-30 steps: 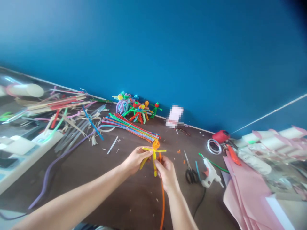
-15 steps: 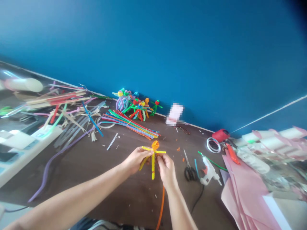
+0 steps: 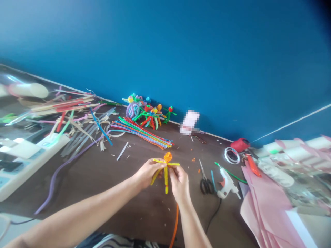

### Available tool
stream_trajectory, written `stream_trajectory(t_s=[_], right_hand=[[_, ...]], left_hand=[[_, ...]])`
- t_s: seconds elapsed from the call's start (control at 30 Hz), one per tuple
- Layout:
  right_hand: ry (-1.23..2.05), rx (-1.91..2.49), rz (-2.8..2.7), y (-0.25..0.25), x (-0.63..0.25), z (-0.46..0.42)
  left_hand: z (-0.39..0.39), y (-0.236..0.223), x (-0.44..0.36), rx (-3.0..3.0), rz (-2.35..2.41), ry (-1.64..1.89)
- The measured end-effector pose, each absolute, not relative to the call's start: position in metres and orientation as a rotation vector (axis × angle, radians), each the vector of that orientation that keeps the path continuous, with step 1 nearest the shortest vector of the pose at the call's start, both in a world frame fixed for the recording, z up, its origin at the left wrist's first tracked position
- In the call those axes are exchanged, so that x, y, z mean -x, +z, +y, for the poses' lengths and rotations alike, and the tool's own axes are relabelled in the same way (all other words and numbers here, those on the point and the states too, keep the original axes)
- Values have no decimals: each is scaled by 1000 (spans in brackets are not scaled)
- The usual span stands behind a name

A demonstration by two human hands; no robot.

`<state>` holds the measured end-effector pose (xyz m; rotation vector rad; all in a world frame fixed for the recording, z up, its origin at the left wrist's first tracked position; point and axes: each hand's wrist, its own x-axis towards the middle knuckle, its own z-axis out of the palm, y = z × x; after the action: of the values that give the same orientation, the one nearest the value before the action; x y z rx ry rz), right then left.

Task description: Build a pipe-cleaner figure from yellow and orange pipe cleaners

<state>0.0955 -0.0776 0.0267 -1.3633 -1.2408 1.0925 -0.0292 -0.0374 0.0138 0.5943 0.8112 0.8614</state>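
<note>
Between my hands, above the table, is a pipe cleaner figure [image 3: 166, 175] with a round orange head and yellow arms and legs. My left hand [image 3: 149, 172] pinches it from the left, near the arm and the bent leg. On the other side my right hand [image 3: 179, 177] closes its thumb and fingers at the right arm, partly hiding what they grip. An orange pipe cleaner [image 3: 175, 224] hangs or lies below my right hand; its upper end is hidden there.
Beyond my hands lies a bundle of coloured pipe cleaners [image 3: 144, 133], with several finished figures [image 3: 152, 112] by the wall. To the right are scissors [image 3: 205, 182], a hot glue gun [image 3: 227, 182] and pink sheets [image 3: 266, 203]. A power strip [image 3: 33, 162] sits at the left.
Both hands keep the figure in nearly the same place and pose. The whole view has shifted slightly.
</note>
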Motion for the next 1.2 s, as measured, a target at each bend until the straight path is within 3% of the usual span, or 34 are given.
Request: stream_trajectory(t_s=[0.4, 1.2], right_hand=[[1200, 1385, -1030, 27, -90, -78], [1165, 1480, -1163, 25, -96, -77]], left_hand=[[-41, 14, 30, -521, 799, 861], [-44, 16, 34, -522, 820, 823]])
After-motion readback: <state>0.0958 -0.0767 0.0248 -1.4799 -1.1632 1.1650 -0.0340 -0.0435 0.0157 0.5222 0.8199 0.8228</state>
